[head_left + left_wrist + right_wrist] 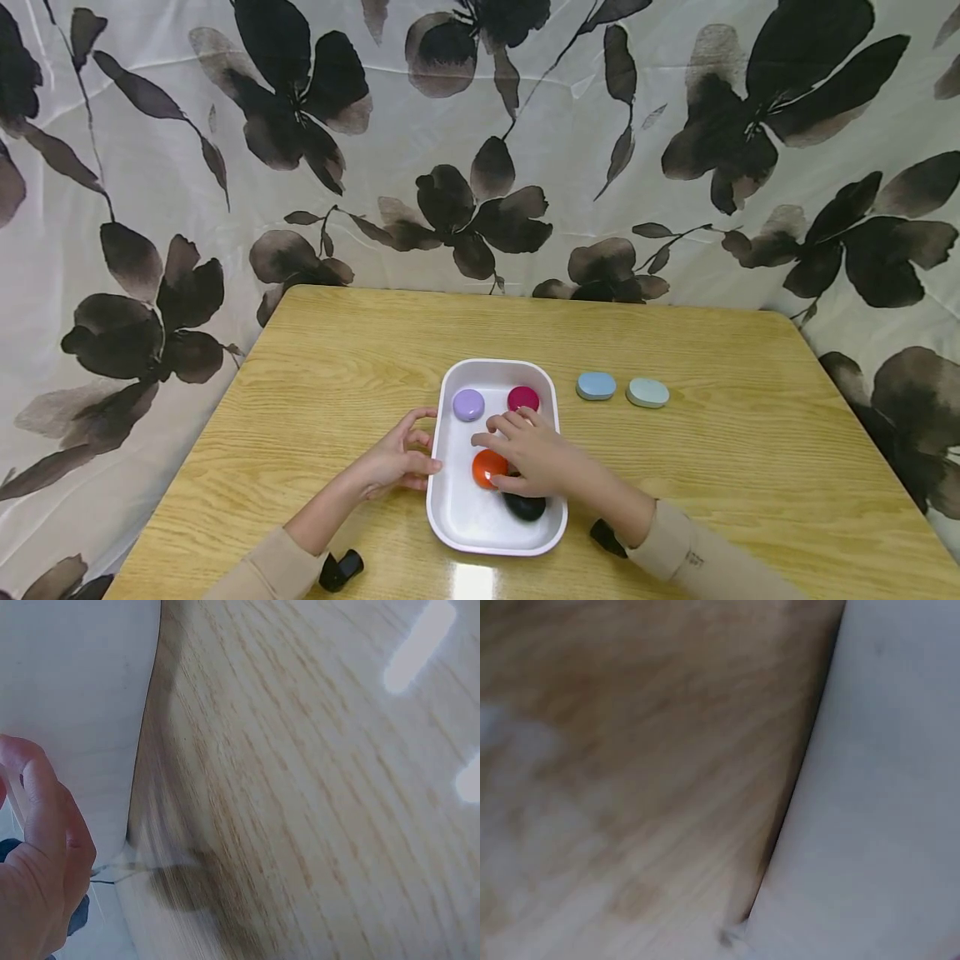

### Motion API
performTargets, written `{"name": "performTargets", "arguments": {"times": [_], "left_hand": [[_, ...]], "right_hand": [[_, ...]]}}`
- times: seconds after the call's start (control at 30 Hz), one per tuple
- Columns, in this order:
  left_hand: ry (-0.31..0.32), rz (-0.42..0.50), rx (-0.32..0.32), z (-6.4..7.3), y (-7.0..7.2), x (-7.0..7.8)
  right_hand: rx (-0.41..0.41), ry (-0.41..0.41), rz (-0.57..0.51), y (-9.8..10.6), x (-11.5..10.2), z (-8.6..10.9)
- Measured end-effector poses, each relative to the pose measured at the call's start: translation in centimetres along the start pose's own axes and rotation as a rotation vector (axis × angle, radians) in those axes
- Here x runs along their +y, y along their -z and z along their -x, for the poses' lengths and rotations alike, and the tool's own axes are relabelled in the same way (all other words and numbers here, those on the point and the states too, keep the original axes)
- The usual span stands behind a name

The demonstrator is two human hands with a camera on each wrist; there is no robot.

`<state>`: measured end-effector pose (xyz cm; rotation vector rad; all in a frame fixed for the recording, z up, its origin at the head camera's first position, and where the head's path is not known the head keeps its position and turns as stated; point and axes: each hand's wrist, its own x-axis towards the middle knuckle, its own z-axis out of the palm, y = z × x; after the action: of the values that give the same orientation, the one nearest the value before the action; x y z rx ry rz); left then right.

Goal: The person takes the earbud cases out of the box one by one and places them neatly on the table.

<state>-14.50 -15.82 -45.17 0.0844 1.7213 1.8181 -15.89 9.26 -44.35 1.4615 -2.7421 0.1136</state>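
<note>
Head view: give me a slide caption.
Left hand at the side of a white tray, right hand over the orange disc inside, blue piece and pale green piece outside on the table.

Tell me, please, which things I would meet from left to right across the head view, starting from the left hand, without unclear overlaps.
Left hand → lilac piece → crimson piece → blue piece → pale green piece

Beige sleeves [273, 568], small dark marking [695, 560] on the right, black blocks [341, 572] apparently worn at wrists
</note>
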Motion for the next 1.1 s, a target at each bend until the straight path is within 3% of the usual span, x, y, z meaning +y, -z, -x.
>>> {"name": "performTargets", "arguments": {"times": [0.53, 0.93, 1.1], "left_hand": [[-0.011, 0.011, -0.004, -0.2, 0.0, -0.3], [-0.011, 0.008, 0.000, 0.1, -0.2, -0.3], [-0.012, 0.016, -0.004, 0.1, -0.3, -0.4]], "right_hand": [[-0.088, 0.033, 0.108, -2.3, -1.2, -0.8], [-0.067, 0.040, 0.125, -2.4, -1.1, -0.8], [0.017, 0.005, 0.101, -1.8, -0.6, -0.8]]}}
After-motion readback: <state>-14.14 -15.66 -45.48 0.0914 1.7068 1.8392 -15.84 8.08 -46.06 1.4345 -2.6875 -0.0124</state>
